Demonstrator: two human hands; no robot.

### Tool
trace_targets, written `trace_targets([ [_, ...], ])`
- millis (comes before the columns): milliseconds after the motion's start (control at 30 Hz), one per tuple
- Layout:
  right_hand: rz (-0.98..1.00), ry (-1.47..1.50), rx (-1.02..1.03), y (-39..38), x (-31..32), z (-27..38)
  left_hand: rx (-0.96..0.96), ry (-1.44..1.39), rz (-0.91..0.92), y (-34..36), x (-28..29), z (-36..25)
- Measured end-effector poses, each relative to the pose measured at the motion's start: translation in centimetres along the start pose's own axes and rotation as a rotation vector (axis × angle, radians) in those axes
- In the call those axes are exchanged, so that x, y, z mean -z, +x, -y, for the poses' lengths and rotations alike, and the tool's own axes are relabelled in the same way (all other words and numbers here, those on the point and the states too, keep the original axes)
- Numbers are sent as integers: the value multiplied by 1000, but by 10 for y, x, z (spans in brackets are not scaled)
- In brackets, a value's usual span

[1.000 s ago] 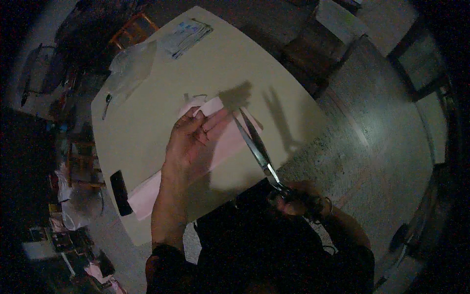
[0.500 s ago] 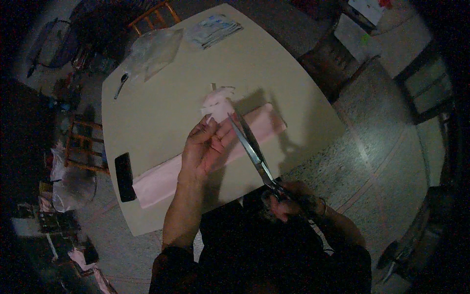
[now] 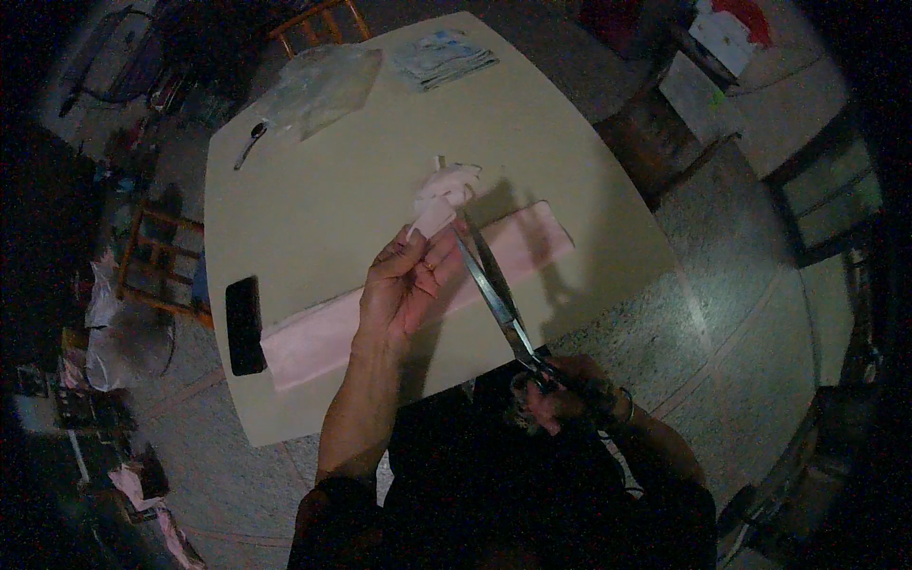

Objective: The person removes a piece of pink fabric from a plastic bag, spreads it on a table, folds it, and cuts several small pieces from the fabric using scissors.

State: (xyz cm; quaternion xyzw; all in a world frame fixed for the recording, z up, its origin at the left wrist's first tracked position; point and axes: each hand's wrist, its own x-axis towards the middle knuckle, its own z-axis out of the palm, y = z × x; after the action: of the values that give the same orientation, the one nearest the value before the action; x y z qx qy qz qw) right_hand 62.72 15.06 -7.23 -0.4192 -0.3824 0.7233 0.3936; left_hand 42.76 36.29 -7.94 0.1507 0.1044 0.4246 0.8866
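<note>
My left hand (image 3: 399, 285) pinches a small light-pink piece (image 3: 435, 217), which looks like paper or thin cloth, between thumb and fingers. In my right hand (image 3: 562, 397) is a pair of metal scissors (image 3: 508, 318), its fingers wrapped round the dark handles. The blades are slightly apart and point up and left, with the tips close to the left fingertips and the pink piece. Beneath my left hand a long folded pink strip (image 3: 318, 340) lies slantwise across the pale table (image 3: 313, 218). Small pink scraps (image 3: 463, 174) sit just beyond the held piece.
A black phone (image 3: 243, 328) lies at the table's left edge. Toward the far side are a clear plastic bag (image 3: 328, 90), a folded bluish packet (image 3: 445, 60) and a slim dark-ended tool (image 3: 249, 147). A wooden chair (image 3: 157, 266) stands to the left.
The whole view has shifted slightly, so the table sits a little higher and further right. Both hands keep their holds, and the scissor tips remain near the pink piece.
</note>
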Motion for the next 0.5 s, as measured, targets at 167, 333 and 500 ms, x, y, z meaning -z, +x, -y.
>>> trace_targets([
  [167, 21, 155, 44, 2, -7, -7, -2, 26, -31, -7, 14, 3],
  [333, 98, 231, 48, 11, -8, -4, 8, 72, 30, -15, 4, 14],
  [500, 17, 309, 34, 8, -10, -6, 65, -27, 150, -19, 7, 28],
])
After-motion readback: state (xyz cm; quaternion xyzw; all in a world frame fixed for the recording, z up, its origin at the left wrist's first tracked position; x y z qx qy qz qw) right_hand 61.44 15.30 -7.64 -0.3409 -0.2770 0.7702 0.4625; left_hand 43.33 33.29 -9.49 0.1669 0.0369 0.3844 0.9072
